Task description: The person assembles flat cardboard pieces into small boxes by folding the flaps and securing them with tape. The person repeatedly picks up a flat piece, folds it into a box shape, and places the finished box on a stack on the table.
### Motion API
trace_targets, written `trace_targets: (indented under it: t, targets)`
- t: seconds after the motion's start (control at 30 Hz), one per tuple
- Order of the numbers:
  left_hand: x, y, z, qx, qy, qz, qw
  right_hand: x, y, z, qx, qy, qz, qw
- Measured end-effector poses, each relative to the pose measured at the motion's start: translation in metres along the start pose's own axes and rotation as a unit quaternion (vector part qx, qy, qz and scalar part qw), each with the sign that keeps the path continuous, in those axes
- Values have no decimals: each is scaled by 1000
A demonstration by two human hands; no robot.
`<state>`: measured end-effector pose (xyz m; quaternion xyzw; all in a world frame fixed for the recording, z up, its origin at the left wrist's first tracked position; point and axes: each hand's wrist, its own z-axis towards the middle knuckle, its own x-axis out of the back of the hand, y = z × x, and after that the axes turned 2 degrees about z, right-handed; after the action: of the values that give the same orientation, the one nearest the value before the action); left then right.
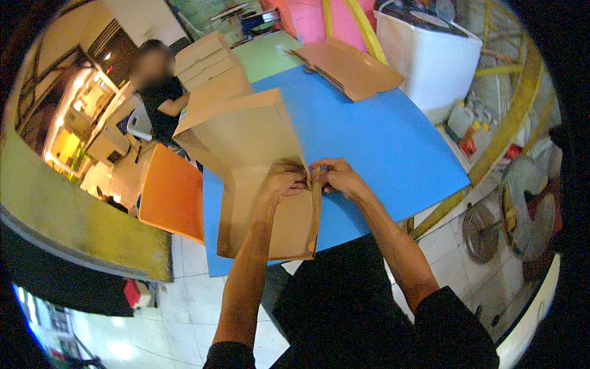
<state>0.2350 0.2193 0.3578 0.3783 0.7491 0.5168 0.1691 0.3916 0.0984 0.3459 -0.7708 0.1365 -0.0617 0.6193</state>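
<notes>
An open brown cardboard box [295,230] stands at the near left of the blue table [393,135], its lid [246,132] raised at the far side. My left hand [286,180] reaches inside the box, fingers bent against the inner face of the right wall near the back corner. From outside, my right hand [337,177] pinches the same wall with thumb and fingers. The wall's top edge runs between the two hands. My left fingertips are partly hidden, and the exact fold they grip cannot be made out.
Flat cardboard pieces [356,67] lie at the table's far side. Closed cardboard boxes [209,64] are stacked at the far left, beside a seated person [161,114]. An orange chair [172,194] touches the left edge. A white appliance [424,58] and jugs [461,120] stand at right.
</notes>
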Motion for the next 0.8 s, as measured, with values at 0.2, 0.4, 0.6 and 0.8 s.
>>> trace_targets:
  t: [0.2,0.4,0.6,0.8]
  targets:
    - [7,10,2,-81,-87,34,992,-12,15,6,71,99,79,989]
    - [-9,-1,6,-82,39,59,994,-16,10,2,23,112,151,982]
    - [-7,-1,9,-124,35,121,984,-7,10,3,-1,54,114,992]
    - [-19,2,-3,-101,44,83,990,-9,13,6,24,57,159,985]
